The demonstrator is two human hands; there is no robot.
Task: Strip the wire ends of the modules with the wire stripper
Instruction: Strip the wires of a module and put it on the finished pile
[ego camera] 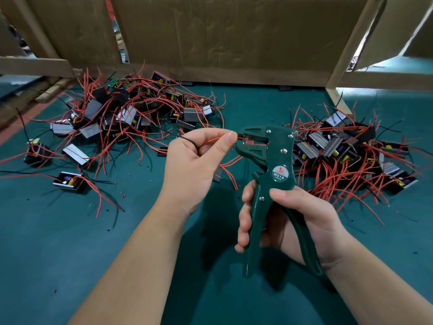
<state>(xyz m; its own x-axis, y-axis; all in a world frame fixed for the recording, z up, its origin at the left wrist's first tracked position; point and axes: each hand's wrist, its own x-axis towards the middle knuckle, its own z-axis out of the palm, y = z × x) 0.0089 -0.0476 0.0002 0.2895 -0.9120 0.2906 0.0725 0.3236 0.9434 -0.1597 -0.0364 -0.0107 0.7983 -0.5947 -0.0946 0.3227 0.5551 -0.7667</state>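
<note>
My right hand (295,221) grips the two handles of a dark green wire stripper (269,160), held upright above the table with its jaws pointing left. My left hand (194,160) pinches a red wire (212,140) between thumb and forefinger, and the wire's end sits in the stripper's jaws. A black wire also runs through that hand. The module (218,174) these wires belong to hangs behind my left hand, mostly hidden.
A pile of modules with red and black wires (121,113) lies at the back left of the green table mat (70,242), and a second pile (351,156) lies on the right. Cardboard walls (222,38) close off the back. Small red insulation bits dot the mat.
</note>
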